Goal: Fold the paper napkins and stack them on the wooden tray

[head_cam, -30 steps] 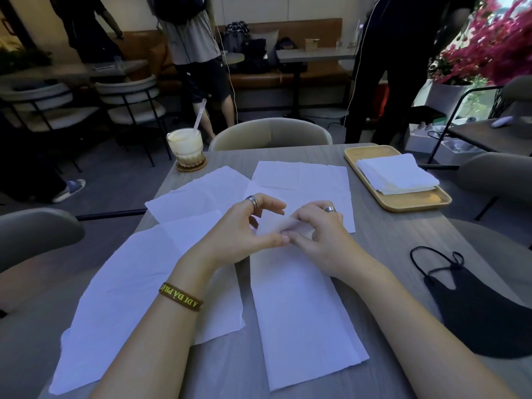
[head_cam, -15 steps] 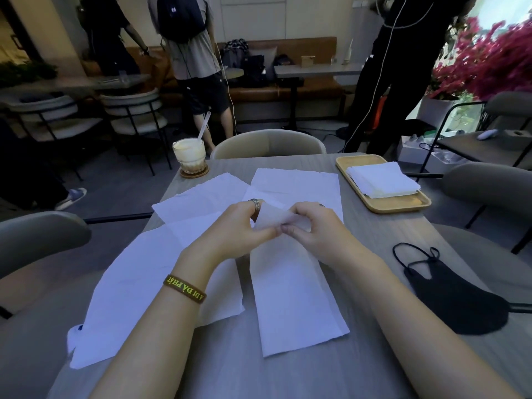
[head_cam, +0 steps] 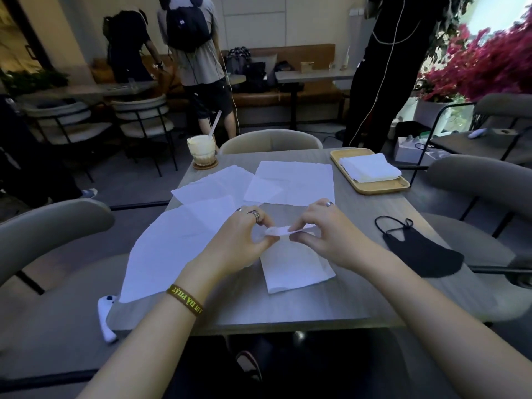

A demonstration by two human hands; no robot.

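Your left hand [head_cam: 241, 240] and right hand [head_cam: 322, 231] close together above the desk [head_cam: 288, 309], both sets of fingers [head_cam: 266, 241] pinching the far edge of a napkin [head_cam: 293, 269], its near part flat on the desk, folded stack [head_cam: 370, 168] on the wooden tray [head_cam: 383, 188] far right

We're in a café here: an iced drink [head_cam: 201, 149] with a straw sits on a coaster [head_cam: 205, 165], small tables [head_cam: 313, 74] line a long wall bench [head_cam: 288, 96], with padded chairs [head_cam: 144, 122] around and pink flowers [head_cam: 483, 61] blooming alongside.
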